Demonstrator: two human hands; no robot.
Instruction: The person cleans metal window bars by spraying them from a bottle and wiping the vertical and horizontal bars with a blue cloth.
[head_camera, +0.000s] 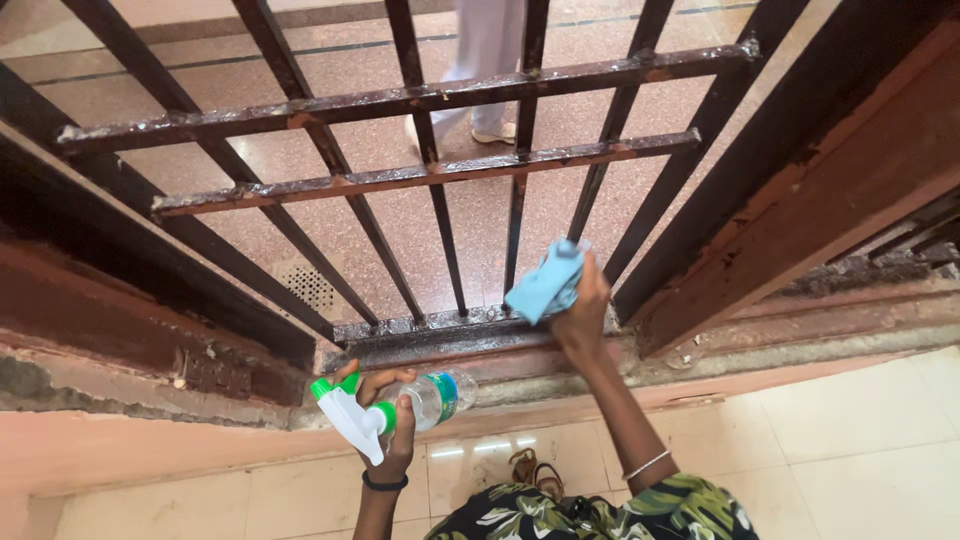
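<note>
I see my right hand (580, 318) clamped on one blue cloth (545, 283), pressed against the metal grille (400, 178) at its bottom rail. My left hand (392, 425) grips one spray bottle (400, 405) below that rail. Beyond the bars, one person's leg (487, 60).

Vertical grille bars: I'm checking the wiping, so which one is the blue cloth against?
The bar just right of centre: the blue cloth in the right hand is pressed near its foot; the others are untouched.
</note>
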